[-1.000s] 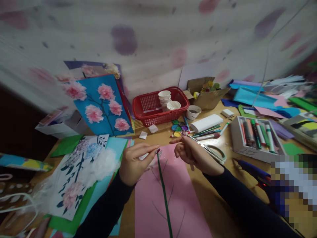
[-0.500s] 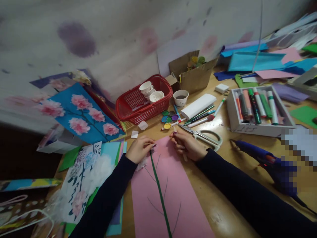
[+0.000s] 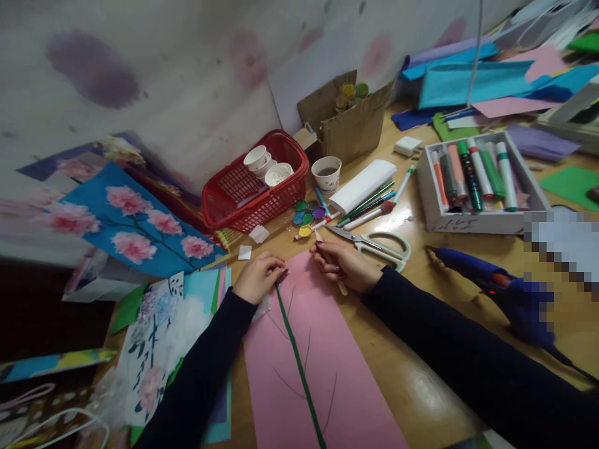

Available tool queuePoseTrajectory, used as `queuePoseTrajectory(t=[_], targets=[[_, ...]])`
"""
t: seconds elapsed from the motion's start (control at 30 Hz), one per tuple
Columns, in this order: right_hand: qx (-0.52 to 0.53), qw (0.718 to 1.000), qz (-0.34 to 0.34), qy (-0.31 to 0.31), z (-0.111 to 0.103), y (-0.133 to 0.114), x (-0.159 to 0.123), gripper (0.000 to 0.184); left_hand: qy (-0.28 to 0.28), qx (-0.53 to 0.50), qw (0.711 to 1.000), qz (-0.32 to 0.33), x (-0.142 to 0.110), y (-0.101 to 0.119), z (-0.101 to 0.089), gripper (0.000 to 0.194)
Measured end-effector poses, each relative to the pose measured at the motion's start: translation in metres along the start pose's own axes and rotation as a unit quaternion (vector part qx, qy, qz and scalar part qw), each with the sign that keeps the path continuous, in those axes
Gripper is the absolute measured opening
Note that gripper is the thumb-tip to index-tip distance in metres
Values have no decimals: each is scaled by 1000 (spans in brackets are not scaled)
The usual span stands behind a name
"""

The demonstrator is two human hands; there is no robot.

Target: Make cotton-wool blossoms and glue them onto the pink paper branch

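A long pink sheet of paper (image 3: pixel 322 355) lies on the table, with a green stem strip (image 3: pixel 299 362) down its middle and thin dark branch lines drawn on both sides. My left hand (image 3: pixel 258 279) rests at the sheet's upper left, thumb and fingertips pinched together at the stem's top end. Whatever is between them is too small to make out. A crumpled whitish scrap (image 3: pixel 262 308) shows below that hand. My right hand (image 3: pixel 349 265) is closed around a thin wooden stick (image 3: pixel 342 287), above the sheet's upper right edge. Scissors (image 3: pixel 381 244) lie just beyond it.
Behind my hands are paint pots (image 3: pixel 306 215), a red basket (image 3: pixel 255 218) with paper cups, and a cup of dark liquid (image 3: pixel 326 174). Rightward are a marker box (image 3: pixel 486 218) and a blue glue gun (image 3: pixel 496 287). A blue flower picture (image 3: pixel 140 231) leans at left.
The camera view has turned slightly, so background things appear shifted left and up. My left hand keeps its pinch at the stem's top, and my right hand still holds the stick.
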State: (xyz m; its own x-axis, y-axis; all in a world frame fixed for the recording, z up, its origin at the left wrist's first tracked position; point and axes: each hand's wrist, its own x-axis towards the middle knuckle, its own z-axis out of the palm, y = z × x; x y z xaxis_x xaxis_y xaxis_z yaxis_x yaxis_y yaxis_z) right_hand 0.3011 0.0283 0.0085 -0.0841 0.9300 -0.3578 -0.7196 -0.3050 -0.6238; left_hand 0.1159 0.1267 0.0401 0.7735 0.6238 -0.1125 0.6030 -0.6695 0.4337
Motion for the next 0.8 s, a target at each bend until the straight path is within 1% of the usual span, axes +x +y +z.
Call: queuePoseTrajectory(t=[0.17,0.33,0.47,0.63,0.8], targets=[[2,1000,1,1,0,1,0,11,4,13,1000,9,1,2,2,13],[4,1000,0,-2,-1,0,1,12,8,-1,1000,5,-2,2,0,12],[7,1000,-1,0,0,0,0,13,2,-8,1000,18,-2,0,-2,10],[7,1000,4,0,1,0,1,16,1,17,999,33,-1,1,-1,9],[1,1000,-1,-2,1,-1,0,14,-9,55,998,35,1,7,-3,9]])
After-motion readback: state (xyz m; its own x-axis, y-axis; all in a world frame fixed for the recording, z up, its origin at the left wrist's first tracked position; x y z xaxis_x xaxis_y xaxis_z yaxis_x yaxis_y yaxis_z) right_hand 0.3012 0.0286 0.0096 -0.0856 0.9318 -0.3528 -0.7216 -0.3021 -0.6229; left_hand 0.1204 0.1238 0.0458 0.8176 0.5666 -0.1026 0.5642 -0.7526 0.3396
